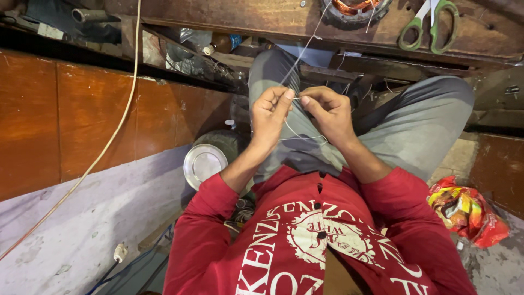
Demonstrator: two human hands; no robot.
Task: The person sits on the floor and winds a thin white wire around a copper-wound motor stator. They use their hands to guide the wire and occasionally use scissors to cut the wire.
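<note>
thin wire (297,136) pinched between both hands' fingertips (288,95).

A thin pale wire (299,137) is pinched between both hands above the lap. One strand runs taut up and far toward the bench; a slack loop hangs below the fingers, curving right.

Green scissors (429,24), round metal lid (204,163)

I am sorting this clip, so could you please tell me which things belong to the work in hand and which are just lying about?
In hand: thin wire, pinched by left hand and right hand; copper-wound coil the wire runs toward.

Lying about: green scissors, round metal lid, colourful wrapper, cream cord.
</note>
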